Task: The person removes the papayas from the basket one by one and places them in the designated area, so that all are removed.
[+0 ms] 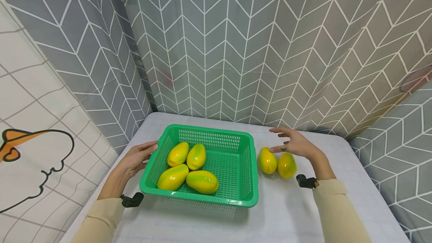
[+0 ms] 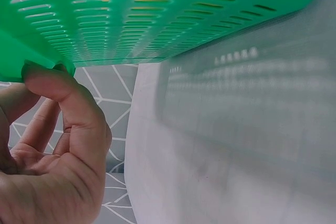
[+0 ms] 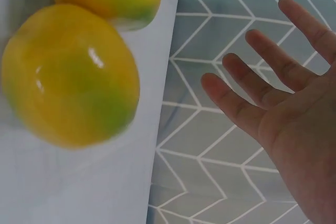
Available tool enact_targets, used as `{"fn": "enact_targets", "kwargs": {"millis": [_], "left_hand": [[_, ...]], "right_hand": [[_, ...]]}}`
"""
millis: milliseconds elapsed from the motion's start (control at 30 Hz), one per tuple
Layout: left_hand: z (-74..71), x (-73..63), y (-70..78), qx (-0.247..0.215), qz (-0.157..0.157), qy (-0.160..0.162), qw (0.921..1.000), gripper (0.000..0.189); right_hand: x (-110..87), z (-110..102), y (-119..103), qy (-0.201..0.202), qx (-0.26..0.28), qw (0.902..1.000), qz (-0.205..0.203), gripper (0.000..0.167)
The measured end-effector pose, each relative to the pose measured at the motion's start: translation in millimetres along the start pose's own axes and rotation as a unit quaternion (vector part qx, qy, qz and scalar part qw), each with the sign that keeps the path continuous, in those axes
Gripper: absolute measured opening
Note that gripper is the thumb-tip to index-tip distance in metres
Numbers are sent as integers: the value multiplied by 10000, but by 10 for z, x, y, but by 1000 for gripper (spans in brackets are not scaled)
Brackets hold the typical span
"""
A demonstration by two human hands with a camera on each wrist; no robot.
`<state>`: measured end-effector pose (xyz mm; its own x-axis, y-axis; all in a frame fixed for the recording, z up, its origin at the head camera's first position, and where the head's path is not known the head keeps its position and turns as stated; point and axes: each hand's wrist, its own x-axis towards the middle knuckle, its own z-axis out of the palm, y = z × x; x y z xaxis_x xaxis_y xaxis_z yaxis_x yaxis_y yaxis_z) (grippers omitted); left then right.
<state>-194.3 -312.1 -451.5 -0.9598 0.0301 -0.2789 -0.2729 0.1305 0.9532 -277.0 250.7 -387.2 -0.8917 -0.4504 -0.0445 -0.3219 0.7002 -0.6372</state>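
A green plastic basket (image 1: 231, 168) with slotted walls stands on the white-covered table. Several yellow-green mangoes (image 1: 202, 182) lie inside it, toward its left half. At the basket's left rim is my left hand (image 1: 136, 158); the left wrist view shows its bent fingers (image 2: 68, 90) gripping the rim edge. My right hand (image 1: 295, 143) hovers just behind two more mangoes to the right of the basket, its fingers spread and nothing in its grasp. In the head view its thumb overlaps the top of the nearer-to-basket mango (image 1: 267, 161). The other mango (image 1: 287, 165) sits right beside that one.
The table (image 1: 280, 213) carries a white cloth. Grey curtains with a white zigzag pattern (image 1: 216, 48) rise behind it and on both sides. A white gridded sheet with a cartoon drawing (image 1: 33, 160) hangs at the left.
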Motion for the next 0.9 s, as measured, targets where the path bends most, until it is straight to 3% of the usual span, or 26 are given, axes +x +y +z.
{"fn": "enact_targets", "kwargs": {"millis": [567,900], "left_hand": [[-1,11,2,-13,-24,27,10000,68],[-11,-8,10,17,2,-24,10000,69]], "right_hand": [[209,94,-295,-41,68,9997,-225,77],[363,191,-460,-105,221,9979,-593,75]]}}
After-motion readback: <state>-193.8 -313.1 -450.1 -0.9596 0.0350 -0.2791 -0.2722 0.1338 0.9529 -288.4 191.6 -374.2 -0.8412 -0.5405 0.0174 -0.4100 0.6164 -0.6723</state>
